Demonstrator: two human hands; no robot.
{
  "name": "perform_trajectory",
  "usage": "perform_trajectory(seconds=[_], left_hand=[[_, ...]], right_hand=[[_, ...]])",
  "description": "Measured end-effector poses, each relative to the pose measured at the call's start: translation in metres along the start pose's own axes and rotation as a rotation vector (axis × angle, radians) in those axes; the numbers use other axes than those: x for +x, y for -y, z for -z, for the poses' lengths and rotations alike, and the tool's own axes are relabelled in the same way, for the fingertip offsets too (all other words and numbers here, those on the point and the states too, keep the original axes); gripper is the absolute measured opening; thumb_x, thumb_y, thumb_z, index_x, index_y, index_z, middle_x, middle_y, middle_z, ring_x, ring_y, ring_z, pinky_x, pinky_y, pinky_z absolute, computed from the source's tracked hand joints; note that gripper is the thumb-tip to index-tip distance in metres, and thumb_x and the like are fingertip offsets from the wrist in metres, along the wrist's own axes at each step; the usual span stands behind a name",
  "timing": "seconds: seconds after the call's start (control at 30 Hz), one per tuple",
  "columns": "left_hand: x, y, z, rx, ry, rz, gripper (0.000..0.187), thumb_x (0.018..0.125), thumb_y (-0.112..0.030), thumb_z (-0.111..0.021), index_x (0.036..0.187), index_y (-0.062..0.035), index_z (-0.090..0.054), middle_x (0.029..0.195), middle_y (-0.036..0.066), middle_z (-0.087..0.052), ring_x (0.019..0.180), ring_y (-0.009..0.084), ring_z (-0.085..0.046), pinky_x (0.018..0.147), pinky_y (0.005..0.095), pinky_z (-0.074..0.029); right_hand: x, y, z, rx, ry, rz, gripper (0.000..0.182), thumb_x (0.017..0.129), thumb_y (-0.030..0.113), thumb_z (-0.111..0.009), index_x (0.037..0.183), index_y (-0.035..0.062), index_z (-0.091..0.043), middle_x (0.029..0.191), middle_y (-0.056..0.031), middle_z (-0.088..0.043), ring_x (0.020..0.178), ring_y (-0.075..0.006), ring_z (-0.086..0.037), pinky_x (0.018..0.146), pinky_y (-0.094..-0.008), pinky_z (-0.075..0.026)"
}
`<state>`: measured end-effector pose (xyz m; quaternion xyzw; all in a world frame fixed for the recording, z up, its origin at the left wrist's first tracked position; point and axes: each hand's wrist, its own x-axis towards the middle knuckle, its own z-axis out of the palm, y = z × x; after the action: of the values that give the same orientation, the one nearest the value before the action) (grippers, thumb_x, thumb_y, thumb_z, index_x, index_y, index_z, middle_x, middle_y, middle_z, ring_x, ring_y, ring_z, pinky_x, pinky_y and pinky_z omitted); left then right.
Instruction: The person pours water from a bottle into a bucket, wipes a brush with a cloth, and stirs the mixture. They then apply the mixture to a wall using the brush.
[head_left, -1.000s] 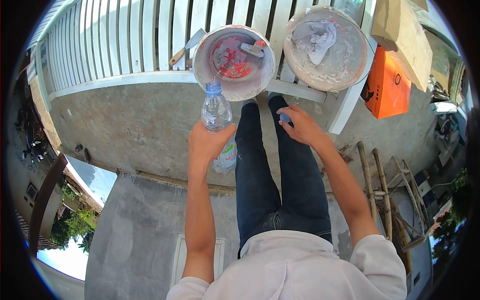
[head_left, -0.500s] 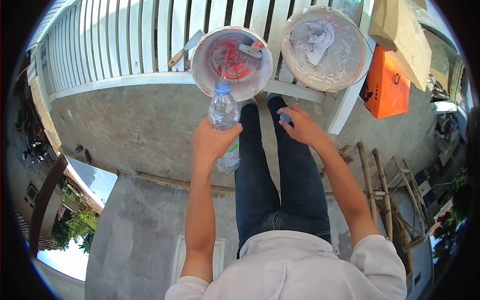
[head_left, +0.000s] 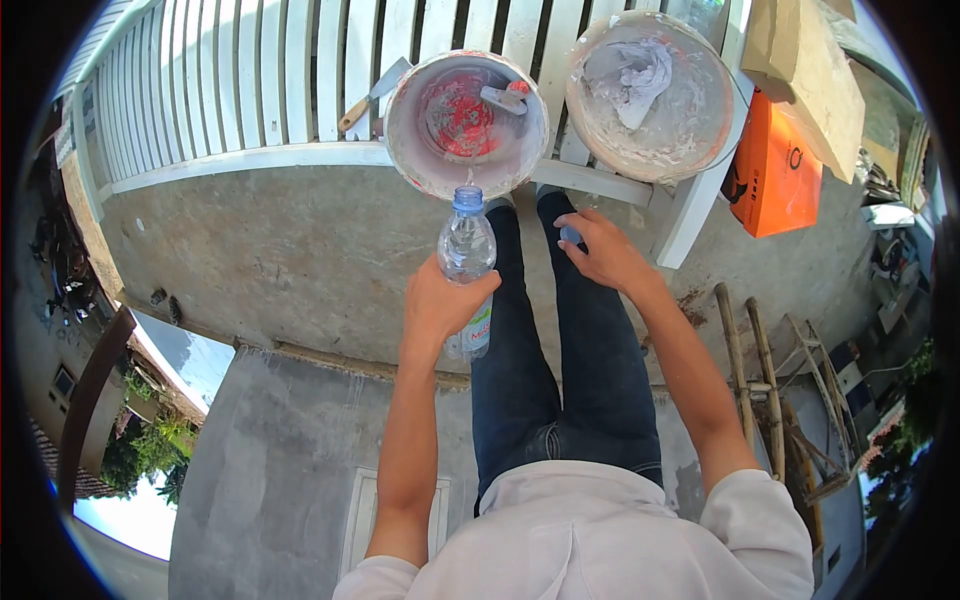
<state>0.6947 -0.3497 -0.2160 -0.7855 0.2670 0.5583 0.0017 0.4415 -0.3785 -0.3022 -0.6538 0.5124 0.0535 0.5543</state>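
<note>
My left hand point(head_left: 445, 305) is wrapped round a clear plastic water bottle point(head_left: 467, 245) with a blue neck and no cap on it. The bottle's mouth is just below the near rim of a white bucket point(head_left: 397, 150). Inside that bucket lies red and grey wet material point(head_left: 462, 118), and a tool with a red-smeared end point(head_left: 506, 97) rests against its inner wall. Between the fingers of my right hand point(head_left: 605, 252) is a blue bottle cap point(head_left: 570, 235), held over my right leg, apart from the bottle.
Both buckets stand on a white slatted bench point(head_left: 250, 155). The second bucket point(head_left: 650, 160) holds a crumpled whitish cloth or bag point(head_left: 643, 85). A wooden-handled putty knife point(head_left: 375, 93) lies left of the first. At right are an orange box point(head_left: 775, 175), cardboard point(head_left: 805, 80) and a wooden ladder point(head_left: 765, 385).
My left hand has drawn the bottle back and to the right, away from the bucket. The stream of water into the bucket has thinned to little at the mouth. My right hand stays put.
</note>
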Motion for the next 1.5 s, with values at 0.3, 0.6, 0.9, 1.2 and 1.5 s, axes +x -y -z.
perform_trajectory(seconds=[0.3,0.6,0.9,1.2,1.5], left_hand=[[-0.005,0.009,0.003,-0.041,-0.01,0.032,0.045,0.068,-0.03,-0.078,0.102,-0.002,-0.071,0.097,0.017,-0.074,0.091,0.0322,-0.071,0.081,0.042,-0.053],[-0.002,0.018,0.007,-0.059,-0.011,0.03,0.045,0.069,-0.031,-0.078,0.102,-0.0015,-0.07,0.097,0.017,-0.073,0.092,0.0323,-0.071,0.081,0.0422,-0.053],[-0.002,0.019,0.009,-0.045,-0.014,0.04,0.045,0.069,-0.031,-0.079,0.102,-0.0013,-0.07,0.098,0.018,-0.073,0.093,0.0327,-0.071,0.081,0.0425,-0.053],[-0.001,0.012,0.002,-0.094,-0.099,-0.065,0.046,0.07,-0.028,-0.079,0.108,-0.0031,-0.068,0.101,0.016,-0.073,0.095,0.0323,-0.071,0.084,0.0419,-0.053],[0.003,0.006,-0.008,-0.133,-0.085,-0.394,0.048,0.068,-0.018,-0.084,0.11,-0.0043,-0.064,0.101,0.016,-0.071,0.096,0.0337,-0.069,0.083,0.0404,-0.053]], right_hand=[[0.001,0.001,-0.003,-0.015,0.012,0.006,0.028,0.091,0.014,-0.065,0.118,0.0071,-0.062,0.107,-0.0156,-0.059,0.1,-0.0379,-0.062,0.088,-0.0453,-0.051],[0.003,0.003,-0.005,-0.021,0.016,0.01,0.029,0.091,0.014,-0.065,0.118,0.0076,-0.062,0.107,-0.0154,-0.059,0.099,-0.0376,-0.062,0.088,-0.0452,-0.051],[0.003,0.011,-0.002,-0.022,-0.022,-0.008,0.029,0.091,0.014,-0.065,0.119,0.0079,-0.061,0.108,-0.016,-0.059,0.099,-0.0388,-0.062,0.088,-0.0456,-0.051],[-0.001,0.06,0.033,0.115,-0.228,0.007,0.031,0.088,0.013,-0.068,0.118,0.005,-0.063,0.109,-0.0174,-0.064,0.099,-0.0358,-0.064,0.087,-0.0428,-0.051],[-0.017,0.131,0.076,0.175,-0.322,0.347,0.03,0.087,0.007,-0.07,0.117,0.005,-0.067,0.117,-0.0131,-0.066,0.102,-0.0313,-0.066,0.088,-0.0388,-0.053]])
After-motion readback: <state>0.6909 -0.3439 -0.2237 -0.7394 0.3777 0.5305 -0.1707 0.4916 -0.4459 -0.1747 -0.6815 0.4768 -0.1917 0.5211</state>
